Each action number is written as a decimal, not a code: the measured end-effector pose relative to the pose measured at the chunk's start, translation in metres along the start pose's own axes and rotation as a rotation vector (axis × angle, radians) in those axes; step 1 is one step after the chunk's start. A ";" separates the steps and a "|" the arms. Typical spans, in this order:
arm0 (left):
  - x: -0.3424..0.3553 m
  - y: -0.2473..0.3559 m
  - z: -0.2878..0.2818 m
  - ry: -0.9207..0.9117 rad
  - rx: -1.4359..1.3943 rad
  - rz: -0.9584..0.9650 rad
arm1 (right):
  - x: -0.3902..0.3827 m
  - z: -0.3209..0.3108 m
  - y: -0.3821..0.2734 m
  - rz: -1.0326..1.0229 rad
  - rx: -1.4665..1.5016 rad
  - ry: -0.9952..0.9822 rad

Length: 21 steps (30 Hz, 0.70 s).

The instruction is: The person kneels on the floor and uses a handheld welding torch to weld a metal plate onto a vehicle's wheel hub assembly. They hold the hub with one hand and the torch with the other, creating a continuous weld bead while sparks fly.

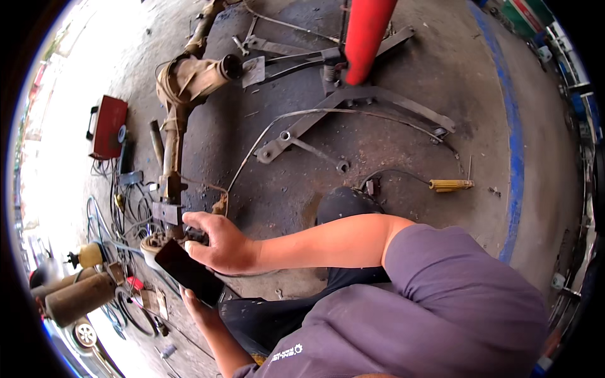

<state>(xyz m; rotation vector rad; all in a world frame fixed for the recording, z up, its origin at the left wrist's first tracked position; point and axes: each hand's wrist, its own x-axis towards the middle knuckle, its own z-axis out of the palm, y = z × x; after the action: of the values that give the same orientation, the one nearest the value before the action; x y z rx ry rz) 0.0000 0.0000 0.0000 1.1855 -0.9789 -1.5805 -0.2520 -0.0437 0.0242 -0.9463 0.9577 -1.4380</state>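
My left hand (pixel 200 309) grips the lower end of a flat, black, rectangular phone (pixel 189 272), tilted with its dark face up. Just above it is my right hand (pixel 227 242), thumb and index finger apart, beside the near end of a rusty vehicle axle housing (pixel 183 85). A small flat metal plate (pixel 166 213) sits on the axle tube by my right fingertips. Part of the tube's end is hidden behind the phone and hand; I cannot make out whether my thumb touches the phone.
A red lifting post with steel legs (pixel 368 44) stands ahead. A yellow-handled tool (pixel 451 184) lies at right. Left of the axle are a red box-shaped machine (pixel 108 128), tangled cables (pixel 129 208) and a brown cylinder (pixel 80 298). A blue line (pixel 513 132) marks the floor.
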 end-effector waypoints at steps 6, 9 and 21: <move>-0.145 0.022 0.013 0.086 1.052 -0.678 | 0.027 -0.078 0.003 0.124 -0.039 0.096; -0.228 0.003 -0.015 -0.192 1.855 -0.281 | 0.044 -0.085 0.006 0.055 0.028 0.178; -0.188 -0.004 0.030 -0.474 1.711 -0.100 | 0.063 -0.129 -0.026 -0.007 0.115 0.330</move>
<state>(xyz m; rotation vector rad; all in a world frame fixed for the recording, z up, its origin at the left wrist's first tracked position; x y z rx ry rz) -0.0051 0.1832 0.0515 1.8741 -2.8579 -0.8081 -0.3860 -0.0983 0.0055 -0.6390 1.0974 -1.6694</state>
